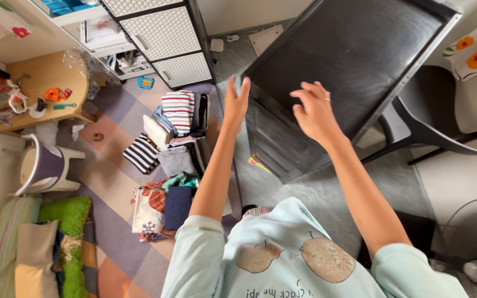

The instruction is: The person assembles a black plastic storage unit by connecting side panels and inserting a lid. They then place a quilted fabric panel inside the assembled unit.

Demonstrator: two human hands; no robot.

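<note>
Hands first: the left hand (237, 102) is raised with its fingers spread wide and straight, its palm turned toward the left edge of a dark cabinet (354, 55), and it holds nothing. Whether it touches that edge or hangs just short of it cannot be told from this angle. The right hand (313, 110) hovers over the cabinet's flat black top with fingers loosely curled and parted, a ring on one of them, and it too is empty. The cabinet stands on the grey floor directly ahead of the person, its top bare and its drawer fronts facing down toward the camera; by that, nothing has yet been set on it or taken out, and any work with it looks to be at its very start.

Just left of the cabinet, folded clothes (178, 132) lie in several stacks on a checked mat (111, 182): striped tops, grey pieces, a navy square and a patterned bag. The stacks are already sorted and folded, none of them is in either hand, and all remain on the floor. Farther left are a small round wooden table (48, 77) with toys, a purple and white stool (45, 165) and a green cushion (73, 221). A black chair (415, 127) sits right of the cabinet, and a fan (476, 243) is at the lower right.
</note>
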